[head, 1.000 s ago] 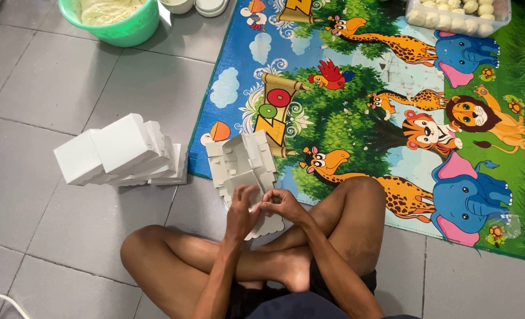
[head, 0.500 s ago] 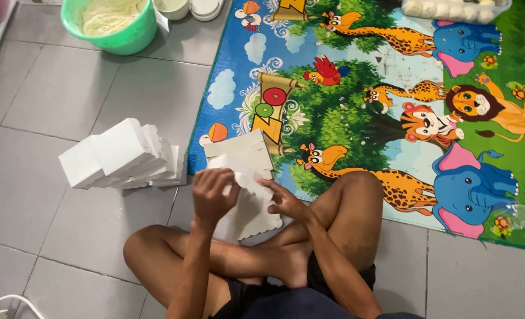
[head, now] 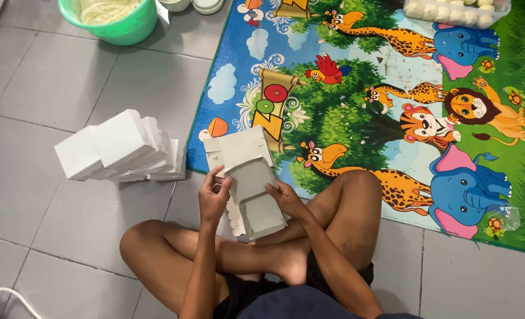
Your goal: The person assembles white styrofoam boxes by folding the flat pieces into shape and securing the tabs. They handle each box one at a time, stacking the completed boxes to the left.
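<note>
Cross-legged on a grey tiled floor, a person folds a flat cardboard box blank above their lap.

A stack of folded white boxes (head: 120, 146) leans on the tiles to the left, a pile of unfolded blanks (head: 236, 145) lies just ahead on the edge of a glossy animal-print play mat (head: 392, 100), with a green plastic basin (head: 111, 18) and a clear tray of pale round pieces (head: 457, 9) well beyond. Nothing blocks the hands. The left hand (head: 214, 198) curls its fingers over the left edge of the box blank (head: 253, 198), thumb pressed on top; the right hand (head: 286, 201) grips the right edge likewise. The blank is thin, matte grey-white card, partly bent into a trough, with scalloped tabs.
</note>
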